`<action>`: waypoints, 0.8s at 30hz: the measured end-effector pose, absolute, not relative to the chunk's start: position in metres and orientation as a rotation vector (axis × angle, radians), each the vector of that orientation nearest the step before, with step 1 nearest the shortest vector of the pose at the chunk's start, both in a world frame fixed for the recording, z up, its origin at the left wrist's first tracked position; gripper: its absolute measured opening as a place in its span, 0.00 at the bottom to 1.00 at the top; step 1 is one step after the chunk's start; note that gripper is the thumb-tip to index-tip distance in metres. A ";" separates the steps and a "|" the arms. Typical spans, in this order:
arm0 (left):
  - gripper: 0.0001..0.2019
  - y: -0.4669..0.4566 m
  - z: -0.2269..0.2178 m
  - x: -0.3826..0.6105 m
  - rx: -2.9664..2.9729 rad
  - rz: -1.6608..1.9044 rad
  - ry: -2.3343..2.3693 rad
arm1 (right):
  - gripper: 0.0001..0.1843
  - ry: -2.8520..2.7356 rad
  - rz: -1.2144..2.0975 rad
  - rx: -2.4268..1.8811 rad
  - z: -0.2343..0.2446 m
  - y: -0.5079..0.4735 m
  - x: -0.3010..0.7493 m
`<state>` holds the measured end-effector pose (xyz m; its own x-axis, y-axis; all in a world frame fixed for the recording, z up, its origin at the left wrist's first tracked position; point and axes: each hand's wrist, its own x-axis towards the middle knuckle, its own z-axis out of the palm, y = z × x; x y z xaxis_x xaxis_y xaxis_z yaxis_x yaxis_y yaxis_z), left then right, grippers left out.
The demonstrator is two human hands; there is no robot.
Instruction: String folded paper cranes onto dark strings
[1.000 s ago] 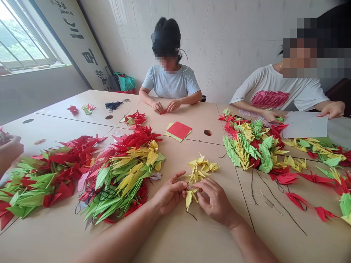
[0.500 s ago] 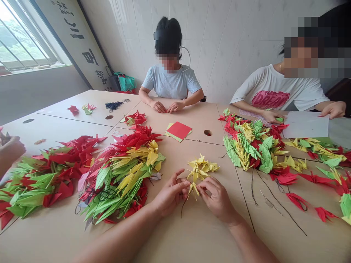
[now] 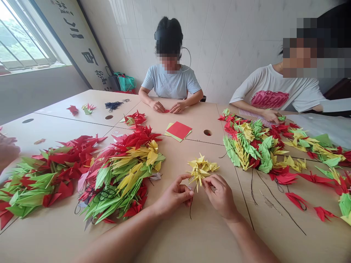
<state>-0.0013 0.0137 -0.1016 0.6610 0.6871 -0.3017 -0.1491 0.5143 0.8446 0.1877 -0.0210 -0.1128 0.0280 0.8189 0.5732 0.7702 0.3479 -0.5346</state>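
Hands nearly meeting here: your left hand (image 3: 174, 197) and right hand (image 3: 221, 195) are both pinching a strand of yellow paper cranes (image 3: 200, 170), just at 12 o'clock from your wrists, with black cord (image 3: 191, 206) dangling down toward the worktop (image 3: 197, 237). Big heap of red, green and yellow cranes (image 3: 123, 171) sits at your 10 o'clock, another heap (image 3: 255, 146) at 2 o'clock.

"What's around the room?"

"White tiled walls (image 3: 219, 47) meet at a corner, and daylight pours through a barred window (image 3: 24, 40)."

"And beside it?"

"A long pale banner (image 3: 82, 47) with black characters, then a teal bag (image 3: 126, 83). Pale joined worktops (image 3: 203, 117) fill the room, with a round hole (image 3: 207, 132) in one."
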 end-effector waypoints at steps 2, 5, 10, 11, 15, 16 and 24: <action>0.36 0.014 -0.102 -0.001 0.910 0.548 0.685 | 0.12 -1.730 0.066 -1.417 -0.112 -0.021 0.188; 0.32 0.014 -0.103 -0.001 0.937 0.533 0.693 | 0.11 -1.733 0.064 -1.404 -0.111 -0.022 0.187; 0.22 0.015 -0.104 0.000 1.016 0.475 0.691 | 0.11 -1.743 0.078 -1.391 -0.111 -0.023 0.184; 0.22 0.015 -0.104 0.000 1.037 0.464 0.687 | 0.12 -1.743 0.082 -1.392 -0.111 -0.023 0.184; 0.22 0.014 -0.100 -0.002 1.111 0.423 0.654 | 0.12 -1.722 0.090 -1.415 -0.113 -0.022 0.184; 0.22 0.014 -0.099 -0.002 1.125 0.405 0.639 | 0.12 -1.711 0.091 -1.426 -0.114 -0.021 0.185; 0.25 0.010 -0.098 -0.008 1.213 0.190 0.508 | 0.14 -1.651 0.134 -1.511 -0.117 -0.020 0.190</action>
